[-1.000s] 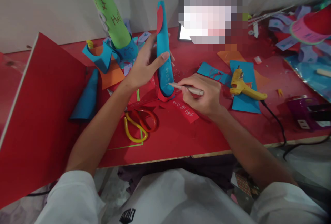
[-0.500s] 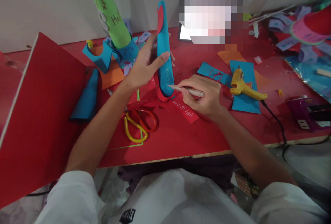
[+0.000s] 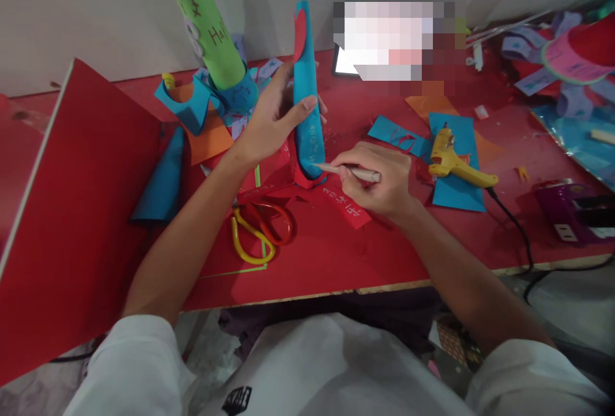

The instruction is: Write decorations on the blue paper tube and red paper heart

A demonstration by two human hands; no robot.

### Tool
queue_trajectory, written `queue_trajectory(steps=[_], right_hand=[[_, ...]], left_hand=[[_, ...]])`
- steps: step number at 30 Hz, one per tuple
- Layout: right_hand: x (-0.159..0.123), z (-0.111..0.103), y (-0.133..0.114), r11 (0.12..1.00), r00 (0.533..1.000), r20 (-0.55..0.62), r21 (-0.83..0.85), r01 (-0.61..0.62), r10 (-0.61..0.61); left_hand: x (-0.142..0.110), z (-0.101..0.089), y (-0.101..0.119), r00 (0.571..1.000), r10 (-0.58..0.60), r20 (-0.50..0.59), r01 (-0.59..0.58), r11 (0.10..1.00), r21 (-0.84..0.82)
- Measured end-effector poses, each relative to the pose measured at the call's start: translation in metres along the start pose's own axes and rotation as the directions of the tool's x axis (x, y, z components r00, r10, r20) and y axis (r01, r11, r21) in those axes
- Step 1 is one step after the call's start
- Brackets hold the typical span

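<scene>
My left hand [image 3: 271,120] grips a tall blue paper tube [image 3: 306,102] that stands upright on the red table [image 3: 336,256], thumb across its front. A red paper shape is stuck near the tube's top. My right hand [image 3: 379,179] is closed on a white pen [image 3: 350,172], whose tip touches the tube's lower part, where small writing shows. A red paper strip with writing [image 3: 344,203] lies just under my right hand.
Scissors with yellow and orange handles [image 3: 257,230] lie near the front. A yellow glue gun [image 3: 454,161] rests on blue paper [image 3: 456,191] at right. A green tube [image 3: 206,22] stands at the back; a large red board [image 3: 72,211] leans at left. Paper scraps crowd the right.
The pen tip has shifted slightly lower on the blue tube. The hands and tube otherwise hold their places.
</scene>
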State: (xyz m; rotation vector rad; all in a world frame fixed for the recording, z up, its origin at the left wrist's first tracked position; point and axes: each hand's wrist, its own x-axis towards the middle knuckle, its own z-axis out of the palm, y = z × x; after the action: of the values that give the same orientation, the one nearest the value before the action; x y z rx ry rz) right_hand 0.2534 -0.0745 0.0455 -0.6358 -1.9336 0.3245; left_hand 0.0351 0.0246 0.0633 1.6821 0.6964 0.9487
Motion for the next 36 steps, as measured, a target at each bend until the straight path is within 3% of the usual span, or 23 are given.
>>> queue_trajectory(steps=[4,9,13,16,19,22,26,30,36], right_hand=[[0.001,-0.001,-0.004,1.000,0.999,-0.045,-0.020,0.017,-0.017],[0.003,-0.007,-0.006,0.995,0.970,-0.245,-0.094,-0.018,-0.006],[0.003,-0.010,0.008,0.994,0.874,-0.479,-0.022,-0.104,0.081],[0.005,-0.011,0.019,0.994,0.795,-0.599,0.016,-0.105,0.094],[0.006,-0.013,0.023,0.995,0.782,-0.618,0.014,-0.099,0.086],[0.006,-0.014,0.022,0.990,0.791,-0.600,0.011,-0.137,0.117],[0.004,-0.014,0.024,0.987,0.783,-0.608,0.002,-0.162,0.130],[0.003,-0.013,0.031,0.992,0.771,-0.626,0.026,-0.126,0.115],[0.014,-0.014,0.035,0.997,0.760,-0.649,0.079,0.009,0.045]], left_hand=[[0.004,0.000,-0.001,1.000,0.015,-0.017,-0.016,1.000,-0.024],[0.005,-0.003,0.014,0.993,0.045,-0.109,-0.043,0.999,0.029],[0.002,0.000,0.028,0.964,0.153,-0.216,-0.092,0.959,0.270],[-0.001,0.006,0.029,0.931,0.232,-0.281,-0.097,0.901,0.423],[-0.002,0.007,0.021,0.966,0.162,-0.201,-0.037,0.858,0.513],[-0.001,-0.005,0.013,0.999,0.047,0.008,-0.046,0.903,0.428],[-0.004,-0.030,0.019,0.975,-0.046,0.217,-0.031,0.941,0.336],[-0.008,-0.040,0.031,0.976,-0.076,0.205,-0.007,0.927,0.374],[-0.006,-0.026,0.038,0.981,-0.025,0.192,-0.043,0.939,0.340]])
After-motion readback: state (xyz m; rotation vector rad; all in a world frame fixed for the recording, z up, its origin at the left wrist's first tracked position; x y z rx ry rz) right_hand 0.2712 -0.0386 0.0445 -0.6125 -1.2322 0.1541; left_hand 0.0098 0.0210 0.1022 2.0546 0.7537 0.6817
